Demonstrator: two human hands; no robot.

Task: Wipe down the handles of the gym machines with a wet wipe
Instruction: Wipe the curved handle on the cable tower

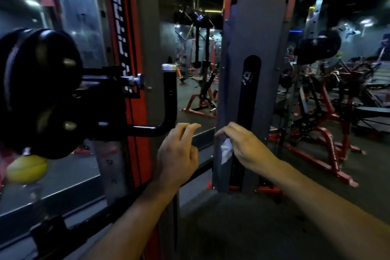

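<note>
The room was a dim gym with a dark floor (242,228) and rows of red-framed machines (316,116) receding toward two o'clock. At ten o'clock stood a red and grey upright (135,27) with white lettering, and at twelve to one o'clock rose a grey weight-stack cover (253,34) with a tall black slot down its middle. At nine o'clock a stack of black weight plates (35,91) sat on a peg, with a blurred yellow ball (26,170) just beneath it at eight o'clock. A black J-shaped handle (169,99) with a silver collar near its top curved up from the upright, just left of centre. The left hand (179,154), at six o'clock, was raised just below the bend of that handle, its fingers loosely curled and holding nothing, not touching the bar. The right hand (242,145), at five o'clock, gripped a crumpled white wet wipe (225,151) that hung beneath its curled fingers, in front of the lower part of the grey cover.
</note>
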